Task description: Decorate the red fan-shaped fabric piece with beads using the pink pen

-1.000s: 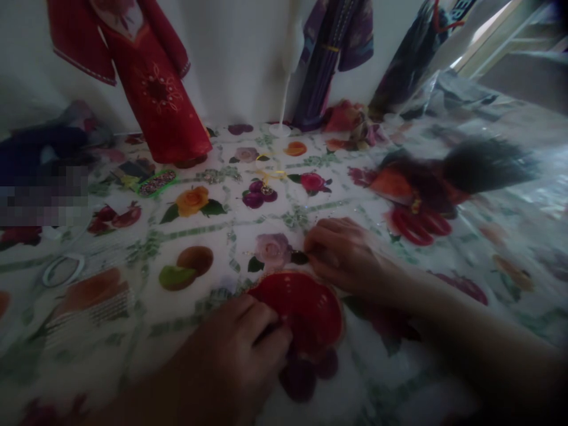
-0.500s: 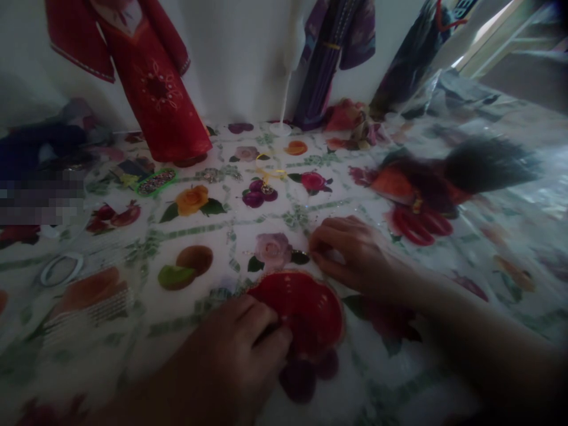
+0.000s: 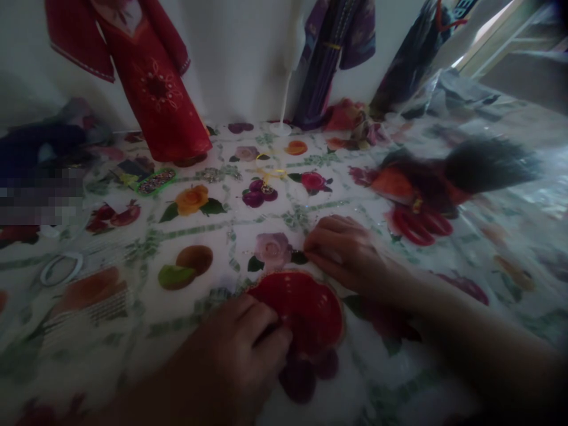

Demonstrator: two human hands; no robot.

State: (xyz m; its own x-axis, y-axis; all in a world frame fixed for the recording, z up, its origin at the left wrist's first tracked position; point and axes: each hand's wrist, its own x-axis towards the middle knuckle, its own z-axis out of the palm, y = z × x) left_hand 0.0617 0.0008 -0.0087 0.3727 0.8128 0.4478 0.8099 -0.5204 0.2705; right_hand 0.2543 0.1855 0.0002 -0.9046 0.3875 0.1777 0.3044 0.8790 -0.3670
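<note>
A glossy red piece with a scalloped, gold-trimmed edge [image 3: 310, 313] lies in front of me, a short row of small pale dots on it. My left hand [image 3: 248, 343] is closed at its left edge, thumb and fingers pinching it. Just past the piece's upper right side, my right hand [image 3: 346, 251] is low over the tablecloth with thumb and fingertips pressed together. Whatever it pinches, if anything, is too small to make out. Tiny shiny specks lie on the cloth near its fingertips.
The flower-and-fruit tablecloth [image 3: 266, 307] bears a green-rimmed tray of beads [image 3: 155, 181], strips of white beads [image 3: 89, 310], a white ring [image 3: 61, 269] and a dark-haired bundle [image 3: 488, 165]. Behind stand a red dress [image 3: 173, 112], a purple costume [image 3: 319, 71] and a white stand [image 3: 281, 127].
My right hand has shifted slightly left, and its fingers have closed more tightly together. My left hand and the red piece have stayed in place.
</note>
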